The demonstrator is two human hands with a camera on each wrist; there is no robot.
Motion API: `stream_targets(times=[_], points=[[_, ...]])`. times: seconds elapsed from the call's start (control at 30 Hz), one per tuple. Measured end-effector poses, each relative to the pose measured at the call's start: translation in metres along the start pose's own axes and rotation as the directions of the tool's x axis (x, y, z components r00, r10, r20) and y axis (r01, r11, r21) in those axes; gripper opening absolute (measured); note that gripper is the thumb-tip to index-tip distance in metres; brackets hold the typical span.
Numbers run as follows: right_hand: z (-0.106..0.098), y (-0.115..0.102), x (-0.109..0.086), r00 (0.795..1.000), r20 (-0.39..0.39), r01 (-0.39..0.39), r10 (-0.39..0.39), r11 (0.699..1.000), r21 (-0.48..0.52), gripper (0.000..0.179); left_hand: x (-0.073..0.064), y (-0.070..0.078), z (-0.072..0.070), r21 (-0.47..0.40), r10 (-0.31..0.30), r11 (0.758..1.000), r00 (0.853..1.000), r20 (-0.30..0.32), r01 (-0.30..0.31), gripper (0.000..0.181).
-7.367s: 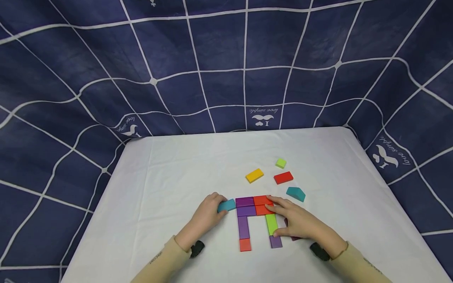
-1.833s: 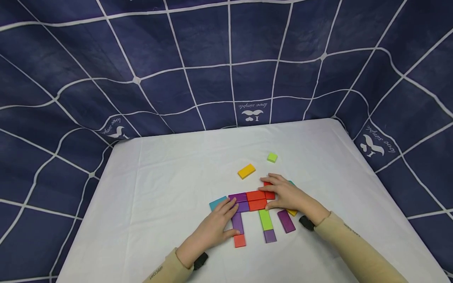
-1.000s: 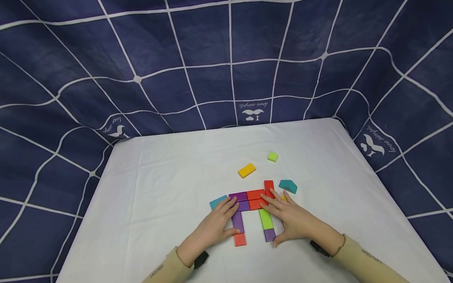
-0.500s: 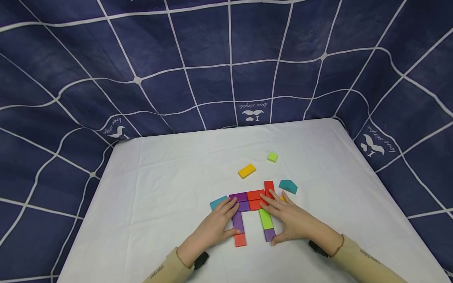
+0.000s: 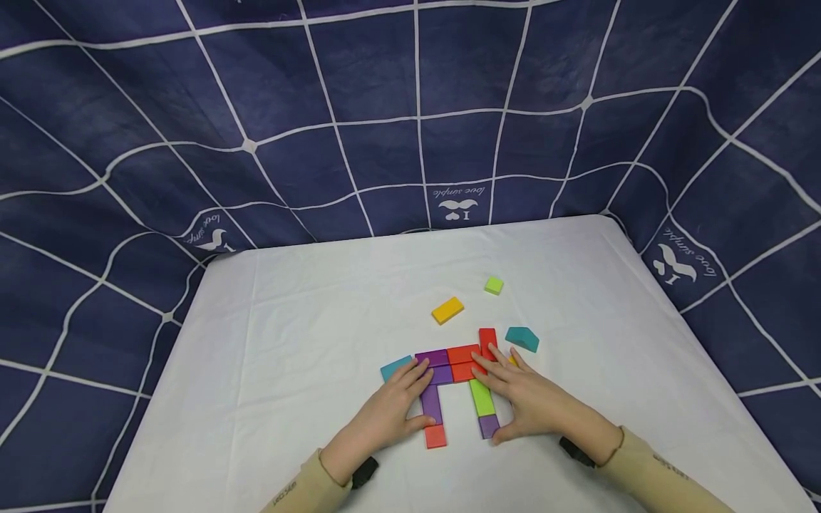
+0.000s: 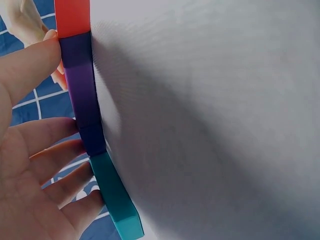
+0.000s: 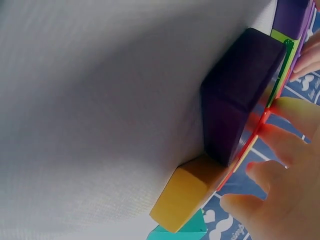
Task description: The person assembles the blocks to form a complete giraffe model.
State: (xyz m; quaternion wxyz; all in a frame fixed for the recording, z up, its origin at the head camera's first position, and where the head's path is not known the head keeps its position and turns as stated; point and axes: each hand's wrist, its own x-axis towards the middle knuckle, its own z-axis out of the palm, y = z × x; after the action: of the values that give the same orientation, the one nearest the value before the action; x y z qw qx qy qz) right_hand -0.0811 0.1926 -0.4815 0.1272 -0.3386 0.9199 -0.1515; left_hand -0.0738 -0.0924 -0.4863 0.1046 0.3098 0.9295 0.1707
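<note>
Flat coloured blocks form a joined figure on the white table. My left hand (image 5: 393, 412) rests its spread fingers on the upper left of it, over the blue block (image 5: 394, 367) and purple blocks (image 5: 431, 358), thumb on the left column beside a small red block (image 5: 435, 436). My right hand (image 5: 535, 400) lies with spread fingers on the right end of the red blocks (image 5: 463, 353) and the upright red block (image 5: 487, 338). Its thumb is at the small purple block (image 5: 489, 426) under the lime block (image 5: 482, 397). A dark purple block (image 7: 240, 90) sits under the right palm, hidden from the head view.
Loose on the table are a yellow block (image 5: 447, 310), a lime cube (image 5: 494, 285) and a teal arch-like block (image 5: 522, 338). Another yellow block (image 7: 187, 192) lies beside the dark purple one. A navy checked cloth (image 5: 359, 157) hangs behind the table.
Since the oldest frame, the left hand has let go of the blue block, and the red block stands upright at the row's right end. The right hand then moved down; both are still lately.
</note>
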Motion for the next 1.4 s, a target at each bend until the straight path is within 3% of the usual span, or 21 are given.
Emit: stream_targets(times=[0.5, 0.77, 0.97, 1.23, 1.4], points=[[0.000, 0.001, 0.000, 1.000, -0.003, 0.003, -0.003, 1.000, 0.000, 0.105, 0.000, 0.000, 0.000, 0.007, 0.006, 1.000, 1.000, -0.009, -0.006, 0.077], [0.001, 0.002, 0.000, 1.000, -0.012, 0.003, -0.003, 1.000, 0.000, 0.105, 0.001, 0.002, -0.001, -0.016, 0.003, 1.000, 1.000, 0.013, -0.003, 0.095], [-0.008, 0.005, -0.005, 0.998, -0.030, -0.046, 0.048, 0.996, 0.081, 0.109, 0.001, 0.003, -0.001, -0.012, -0.013, 1.000, 0.999, 0.034, 0.013, 0.097], [-0.026, 0.024, -0.025, 0.969, -0.132, -0.194, 0.209, 0.974, 0.119, 0.069, 0.003, 0.003, 0.000, -0.014, -0.003, 1.000, 1.000, 0.028, 0.004, 0.098], [-0.019, 0.028, -0.033, 0.974, -0.103, -0.190, 0.201, 0.976, 0.111, 0.067, 0.002, 0.001, 0.000, -0.025, -0.014, 1.000, 0.999, 0.037, 0.015, 0.098]])
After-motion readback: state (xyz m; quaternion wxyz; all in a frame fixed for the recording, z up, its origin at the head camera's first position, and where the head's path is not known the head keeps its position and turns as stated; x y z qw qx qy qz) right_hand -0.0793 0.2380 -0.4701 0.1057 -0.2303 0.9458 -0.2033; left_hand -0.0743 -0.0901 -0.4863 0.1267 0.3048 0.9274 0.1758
